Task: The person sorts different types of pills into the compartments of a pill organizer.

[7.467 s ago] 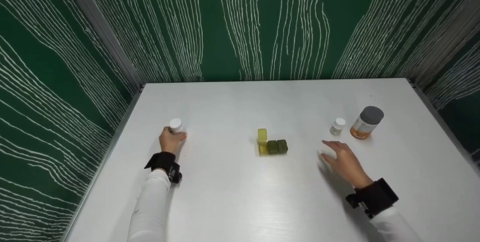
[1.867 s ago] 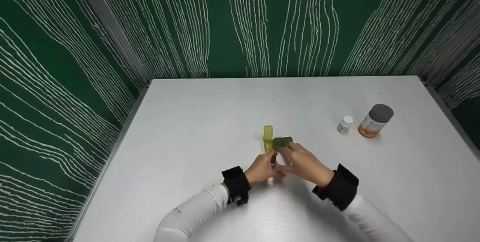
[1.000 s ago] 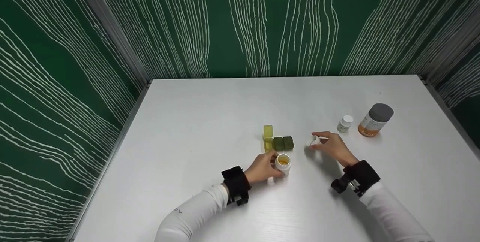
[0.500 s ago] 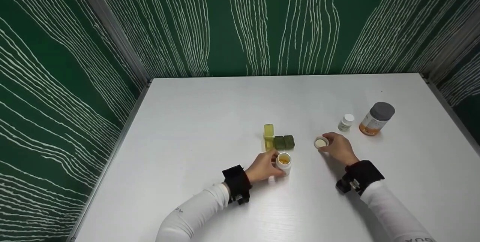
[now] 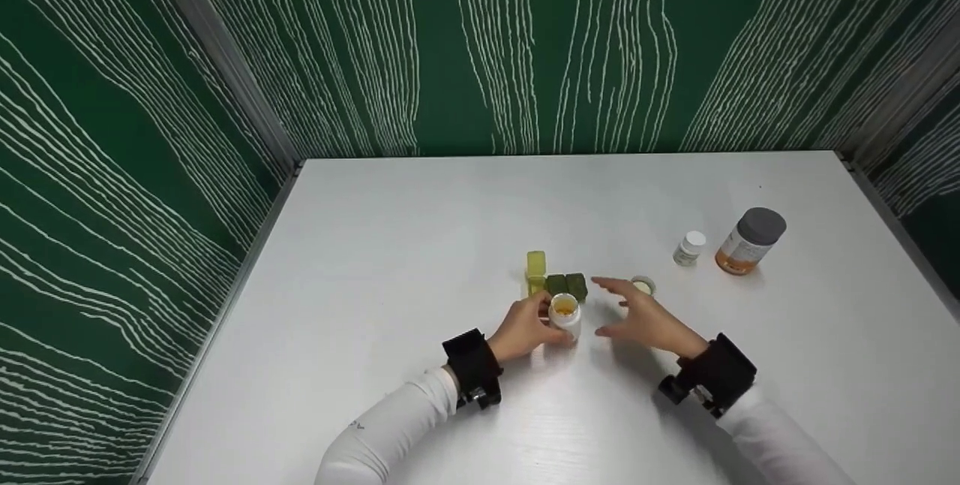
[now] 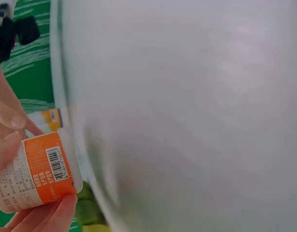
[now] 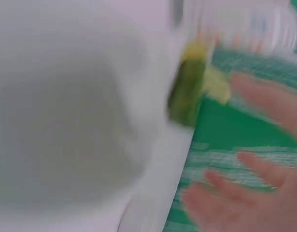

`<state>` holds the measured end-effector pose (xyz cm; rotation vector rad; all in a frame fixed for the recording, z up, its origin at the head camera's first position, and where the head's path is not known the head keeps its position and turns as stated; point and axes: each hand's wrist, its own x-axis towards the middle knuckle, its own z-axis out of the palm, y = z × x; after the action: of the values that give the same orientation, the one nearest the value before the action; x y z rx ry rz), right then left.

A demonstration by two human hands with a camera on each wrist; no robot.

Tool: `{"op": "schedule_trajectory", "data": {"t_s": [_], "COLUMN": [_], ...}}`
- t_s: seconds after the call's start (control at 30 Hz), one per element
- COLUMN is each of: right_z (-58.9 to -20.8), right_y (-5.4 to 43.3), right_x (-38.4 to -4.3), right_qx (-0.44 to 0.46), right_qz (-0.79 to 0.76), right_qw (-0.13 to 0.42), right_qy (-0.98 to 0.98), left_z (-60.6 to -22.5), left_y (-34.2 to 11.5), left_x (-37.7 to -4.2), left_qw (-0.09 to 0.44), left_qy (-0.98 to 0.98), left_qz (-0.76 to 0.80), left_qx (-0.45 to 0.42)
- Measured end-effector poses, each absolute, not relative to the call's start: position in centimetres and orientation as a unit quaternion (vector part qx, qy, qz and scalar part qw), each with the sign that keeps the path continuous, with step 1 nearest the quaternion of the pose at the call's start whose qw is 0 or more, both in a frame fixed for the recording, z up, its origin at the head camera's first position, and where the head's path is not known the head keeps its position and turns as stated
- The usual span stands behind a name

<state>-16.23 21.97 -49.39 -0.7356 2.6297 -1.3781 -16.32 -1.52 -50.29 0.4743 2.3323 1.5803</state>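
My left hand (image 5: pixel 523 329) grips a white pill bottle (image 5: pixel 568 324) whose mouth is uncovered, showing yellow-orange contents inside. In the left wrist view, an orange and white label with a barcode runs round the bottle (image 6: pixel 39 171). To its right, my right hand (image 5: pixel 646 320) is held over the table with fingers spread, holding nothing. Behind that hand lies the bottle's white cap (image 5: pixel 643 284), inner side up and partly hidden. Just beyond the bottle sits a small pill organizer (image 5: pixel 566 285): two dark green compartments are closed, and the yellow one at the left has its lid (image 5: pixel 536 263) raised.
A small white-capped bottle (image 5: pixel 689 248) stands at the back right. Beside it is a larger jar (image 5: pixel 751 241) with a grey lid and an orange base. Green walls with white lines border the white table (image 5: pixel 390 245) at the back and sides.
My left hand brought the bottle from the far left to the organizer. My right hand took off the cap, laid it on the table, let go and moved left toward the bottle.
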Motion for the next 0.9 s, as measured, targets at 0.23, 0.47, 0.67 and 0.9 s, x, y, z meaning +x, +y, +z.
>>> {"op": "schedule_trajectory", "data": {"t_s": [0.23, 0.47, 0.67, 0.9], "right_z": [-49.4, -49.8, -49.2, -49.3], "right_y": [19.3, 18.8, 18.9, 19.0], "right_x": [-15.9, -16.3, -17.1, -18.7], "right_qx": [-0.273, -0.258, -0.229, -0.191], "right_qz": [-0.499, -0.515, -0.508, -0.476], "right_qw": [0.036, 0.002, 0.004, -0.006], "right_qy": [0.822, 0.817, 0.83, 0.859], "left_z": [-48.9, -48.5, -47.9, -48.7], "left_y": [-1.0, -1.5, -2.8, -3.7], "left_x": [-16.8, -17.0, -18.8, -20.8], "left_qw": [0.129, 0.145, 0.119, 0.05], "left_qy": [0.788, 0.781, 0.811, 0.909], "left_qz": [0.585, 0.583, 0.54, 0.349], "left_qx": [0.147, 0.171, 0.19, 0.221]}}
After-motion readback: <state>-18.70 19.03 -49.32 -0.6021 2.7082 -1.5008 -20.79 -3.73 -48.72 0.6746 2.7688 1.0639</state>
